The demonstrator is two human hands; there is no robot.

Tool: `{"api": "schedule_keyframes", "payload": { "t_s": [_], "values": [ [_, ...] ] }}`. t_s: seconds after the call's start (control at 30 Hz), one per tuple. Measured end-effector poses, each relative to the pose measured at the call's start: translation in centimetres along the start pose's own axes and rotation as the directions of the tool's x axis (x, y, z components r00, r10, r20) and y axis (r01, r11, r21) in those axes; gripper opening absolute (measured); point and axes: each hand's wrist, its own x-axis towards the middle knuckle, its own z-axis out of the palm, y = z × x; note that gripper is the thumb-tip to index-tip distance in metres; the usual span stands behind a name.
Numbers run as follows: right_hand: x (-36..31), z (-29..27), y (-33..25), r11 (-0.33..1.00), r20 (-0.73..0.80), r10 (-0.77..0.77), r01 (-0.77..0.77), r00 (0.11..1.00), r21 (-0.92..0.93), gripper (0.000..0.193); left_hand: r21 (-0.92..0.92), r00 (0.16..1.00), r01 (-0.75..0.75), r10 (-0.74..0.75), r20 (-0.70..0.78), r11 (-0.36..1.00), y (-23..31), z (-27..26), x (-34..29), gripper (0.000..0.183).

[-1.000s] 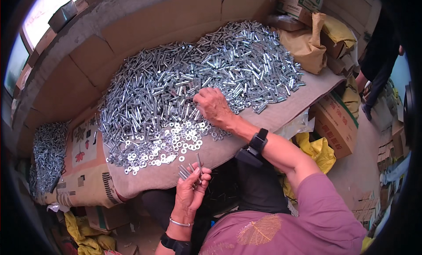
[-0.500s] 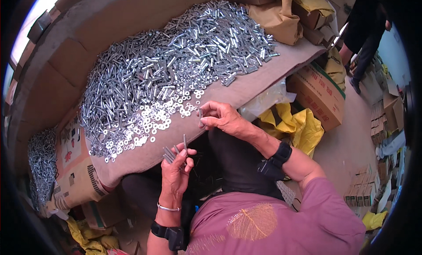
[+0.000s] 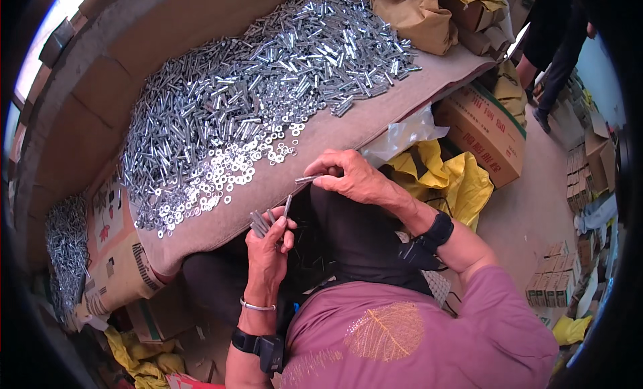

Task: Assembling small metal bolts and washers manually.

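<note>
My left hand [image 3: 269, 255] is closed round several short grey metal rods [image 3: 259, 224] fanned out between the fingers. One rod [image 3: 288, 205] stands up from its fingertips. To the right and a little farther off, my right hand [image 3: 355, 181] pinches a short shiny metal rod [image 3: 306, 179], lying almost level and pointing left. Whether these pieces are solid or hollow is too small to tell. Both hands are over my lap, just off the near edge of the padded surface. Beyond them lie loose washers [image 3: 231, 171] and a big heap of similar metal pieces [image 3: 268, 74].
A brown-covered surface [image 3: 375, 114] carries the heap. At the right stand a cardboard box [image 3: 482, 138] and a yellow bag [image 3: 462, 188], with clear plastic [image 3: 408, 134] beside them. Another metal heap [image 3: 67, 255] lies far left. A person [image 3: 559, 54] stands at the upper right.
The rod in my right hand has turned from upright to nearly level, and that hand has shifted slightly right. The rod at my left fingertips now leans right. The view has shifted a little.
</note>
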Motion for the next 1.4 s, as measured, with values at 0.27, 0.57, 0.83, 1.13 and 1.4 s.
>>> {"api": "schedule_keyframes", "payload": {
  "t_s": [0.27, 0.57, 0.83, 1.13, 1.4],
  "values": [
    [-0.3, -0.7, -0.8, 0.987, 0.205, -0.076, 0.103, 0.976, -0.123, 0.021, 0.169, 0.998, 0.030, -0.039, 0.048, 0.985, -0.1, -0.2, 0.2, 0.025],
    [0.1, 2.2, -1.7, 0.983, 0.269, -0.031, 0.078, 0.963, -0.167, 0.024, 0.053, 0.988, 0.057, -0.064, 0.141, 0.997, -1.1, 1.3, 0.1, 0.022],
    [1.6, 4.2, -1.5, 0.999, 0.149, 0.033, -0.029, 0.988, -0.034, 0.030, -0.129, 0.996, 0.056, -0.047, 0.070, 0.990, -0.9, -0.7, 0.4, 0.023],
    [5.9, 5.2, 1.9, 0.697, -0.108, -0.371, 0.200, 0.922, -0.689, 0.019, -0.169, 0.999, 0.041, -0.043, -0.010, 0.985, -0.5, -1.2, 1.2, 0.022],
    [7.8, 6.2, 3.7, 0.458, -0.004, -0.400, 0.196, 0.917, -0.867, 0.012, -0.113, 0.996, -0.022, 0.012, -0.088, 0.993, 0.1, -0.1, 3.1, 0.022]
  ]
}}
